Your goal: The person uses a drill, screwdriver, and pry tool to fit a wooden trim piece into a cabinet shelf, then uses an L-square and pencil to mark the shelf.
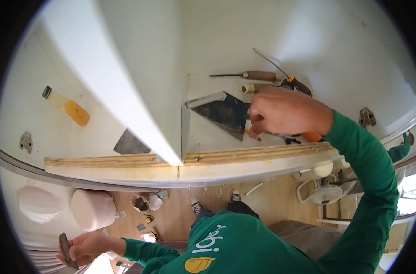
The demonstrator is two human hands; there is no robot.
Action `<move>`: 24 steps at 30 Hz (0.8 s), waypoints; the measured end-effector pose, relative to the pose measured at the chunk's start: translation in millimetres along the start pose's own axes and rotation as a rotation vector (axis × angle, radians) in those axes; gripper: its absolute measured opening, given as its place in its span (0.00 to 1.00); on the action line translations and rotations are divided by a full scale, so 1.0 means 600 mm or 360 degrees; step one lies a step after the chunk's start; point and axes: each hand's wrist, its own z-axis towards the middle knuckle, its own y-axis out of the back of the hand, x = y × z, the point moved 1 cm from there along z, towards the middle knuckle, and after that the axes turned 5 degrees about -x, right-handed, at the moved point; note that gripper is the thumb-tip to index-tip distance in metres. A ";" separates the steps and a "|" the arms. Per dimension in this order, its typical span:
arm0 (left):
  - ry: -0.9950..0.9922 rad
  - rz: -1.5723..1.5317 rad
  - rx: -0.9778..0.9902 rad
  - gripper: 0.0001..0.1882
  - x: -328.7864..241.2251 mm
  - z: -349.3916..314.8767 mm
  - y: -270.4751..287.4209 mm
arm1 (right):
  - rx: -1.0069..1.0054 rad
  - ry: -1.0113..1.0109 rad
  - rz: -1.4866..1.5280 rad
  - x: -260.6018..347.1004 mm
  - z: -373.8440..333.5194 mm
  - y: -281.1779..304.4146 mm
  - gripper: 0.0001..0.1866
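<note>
My right hand is over the tools in the right compartment, its fingers bent and drawn together. Whatever they grip is hidden. Just left of the fingertips lies a dark, angular flat blade with a pale upper edge; its right end runs toward my hand. Beyond the hand are a thin tool with a wooden handle, a second wooden handle and a screwdriver with a dark and orange handle. Low at the left, away from the cabinet, my left hand is closed around a narrow, dark grey flat bar.
A white upright panel divides the compartments. In the left one lie a small bottle of orange liquid, a grey plate and a hinge. Another hinge is at right. A bare wooden edge runs along the front.
</note>
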 end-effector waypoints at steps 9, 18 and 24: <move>-0.0046 -0.0065 0.0303 0.28 0.023 0.012 0.040 | 0.0292 -0.0239 -0.0384 -0.008 0.036 -0.021 0.16; 0.0063 -0.0554 0.0411 0.38 -0.135 0.068 0.109 | -0.0070 -0.0466 -0.0735 0.013 -0.054 0.069 0.15; -0.0367 -0.0304 0.1109 0.39 -0.290 0.067 0.106 | -0.0951 0.0152 0.0306 0.037 -0.233 0.070 0.05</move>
